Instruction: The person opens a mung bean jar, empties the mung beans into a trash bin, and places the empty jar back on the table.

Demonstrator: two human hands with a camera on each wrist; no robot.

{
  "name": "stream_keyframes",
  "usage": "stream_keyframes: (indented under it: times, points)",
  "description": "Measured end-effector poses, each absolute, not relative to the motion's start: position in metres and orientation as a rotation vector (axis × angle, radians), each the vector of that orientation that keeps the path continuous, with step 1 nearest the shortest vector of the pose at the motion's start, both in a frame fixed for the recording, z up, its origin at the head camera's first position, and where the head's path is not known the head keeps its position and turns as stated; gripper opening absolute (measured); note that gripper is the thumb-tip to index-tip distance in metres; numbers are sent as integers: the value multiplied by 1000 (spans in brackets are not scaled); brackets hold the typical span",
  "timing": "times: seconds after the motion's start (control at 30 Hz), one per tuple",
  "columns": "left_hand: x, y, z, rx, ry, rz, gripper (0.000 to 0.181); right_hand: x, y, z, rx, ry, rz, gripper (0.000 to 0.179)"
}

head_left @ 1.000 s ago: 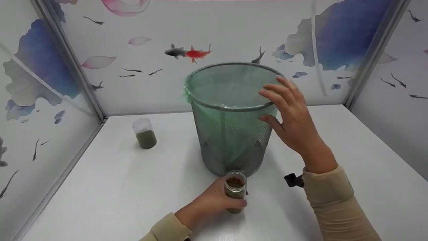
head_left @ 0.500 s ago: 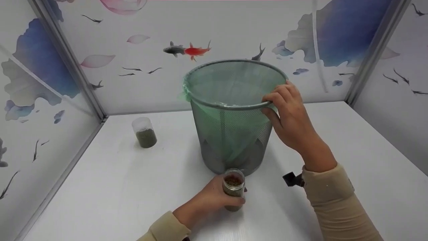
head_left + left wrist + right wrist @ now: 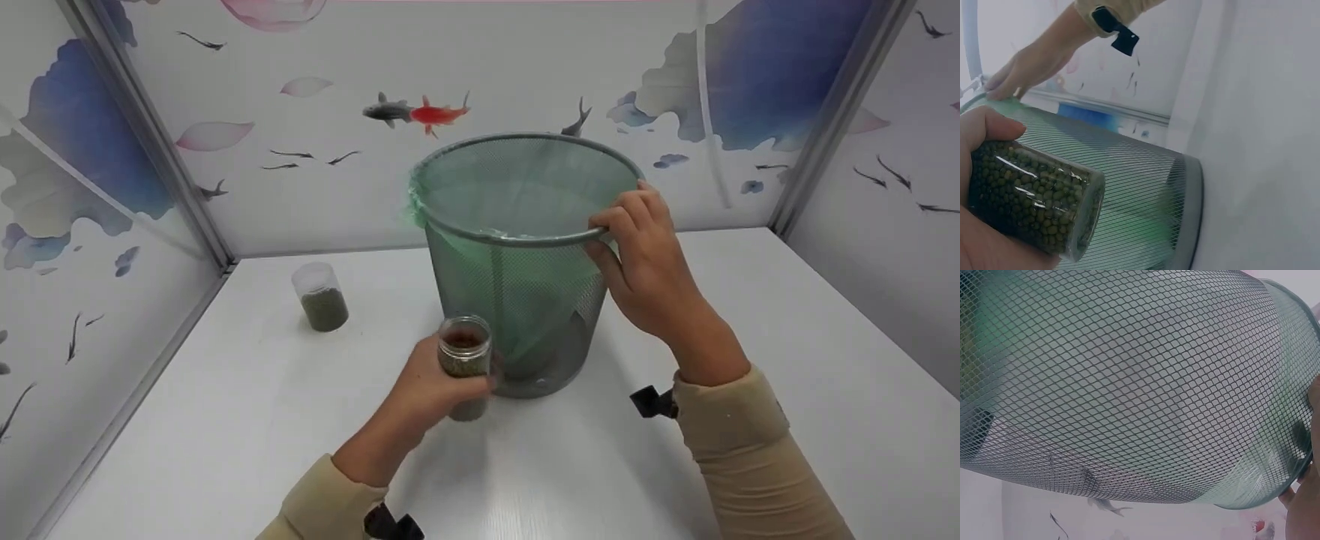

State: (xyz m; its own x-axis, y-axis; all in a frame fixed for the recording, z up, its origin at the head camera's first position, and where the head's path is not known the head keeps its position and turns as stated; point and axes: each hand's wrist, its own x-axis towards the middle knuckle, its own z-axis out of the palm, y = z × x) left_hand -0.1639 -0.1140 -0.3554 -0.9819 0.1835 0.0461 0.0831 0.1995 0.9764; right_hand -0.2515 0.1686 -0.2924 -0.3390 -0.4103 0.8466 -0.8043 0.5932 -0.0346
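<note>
My left hand (image 3: 427, 386) grips a clear, open-topped jar (image 3: 465, 360) in front of the bin's lower left side. Small green beans (image 3: 1033, 197), like mung beans, fill much of the jar in the left wrist view; reddish-brown contents show through its mouth from above. With fingers over the rim and thumb outside, my right hand (image 3: 645, 262) holds the right edge of a grey wire-mesh wastebasket (image 3: 517, 300). A green bag (image 3: 465, 187) lines the wastebasket and bunches over its left rim. Close up, the right wrist view shows the mesh wall (image 3: 1140, 382).
A second clear container (image 3: 322, 300), part filled with something green and grainy, stands at the back left of the white table (image 3: 225, 435). Printed panels (image 3: 510, 60) with metal corner posts (image 3: 150, 135) enclose the back and sides.
My right hand has closed onto the wastebasket's rim from just beside it. My left hand has carried the jar leftward and toward the back. The second container has stayed in place.
</note>
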Motion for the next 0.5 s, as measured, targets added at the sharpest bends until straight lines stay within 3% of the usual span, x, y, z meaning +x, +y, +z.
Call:
stream_keyframes:
  times: [0.17, 0.37, 0.5]
  points:
    - [-169, -134, -328, 86, 2366, 2107, 64, -254, 166, -294, 972, -1946, 576, 22]
    - [-182, -155, -286, 113, 2312, 2367, 52, -255, 165, -295, 977, -1910, 610, 23]
    - [-193, -166, -260, 123, 2389, 2360, 63, -255, 163, -296, 980, -1886, 637, 17]
